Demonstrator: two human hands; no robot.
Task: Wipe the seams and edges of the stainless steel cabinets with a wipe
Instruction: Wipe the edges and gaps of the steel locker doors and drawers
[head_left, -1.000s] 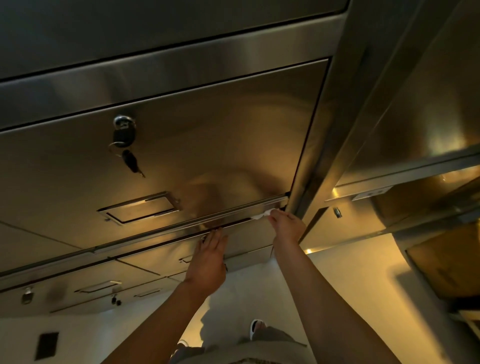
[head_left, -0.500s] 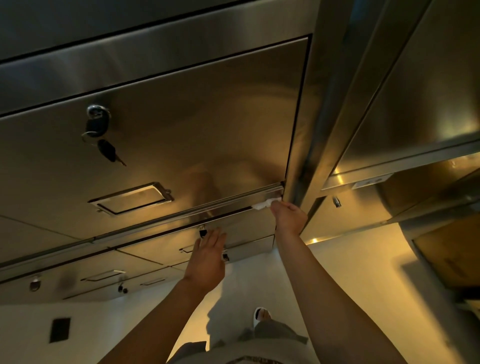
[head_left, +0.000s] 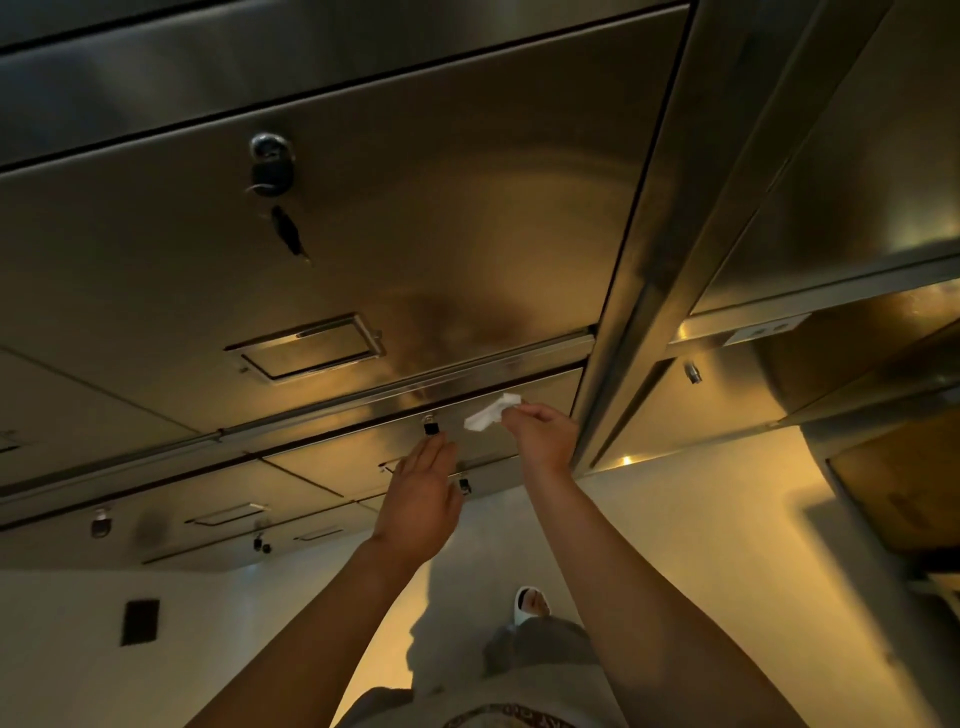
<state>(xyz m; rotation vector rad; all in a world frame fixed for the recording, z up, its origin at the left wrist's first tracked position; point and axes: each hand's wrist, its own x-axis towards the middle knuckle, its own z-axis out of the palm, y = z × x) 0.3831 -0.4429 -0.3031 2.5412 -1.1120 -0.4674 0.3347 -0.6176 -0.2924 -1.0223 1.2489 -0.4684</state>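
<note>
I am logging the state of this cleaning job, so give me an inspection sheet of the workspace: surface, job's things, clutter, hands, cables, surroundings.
Surface: brushed stainless steel cabinet front, with a horizontal seam between doors.
Job's things: crumpled white wipe, just below the seam near the right corner post.
Clutter: black padlock with a hanging key on the upper door; small black padlock on the door below.
Hands: right hand pinches the wipe; left hand is flat, fingers straight, on or just in front of the lower door.
Cables: nothing seen.
Surroundings: pale floor, brown cardboard box at right.
</note>
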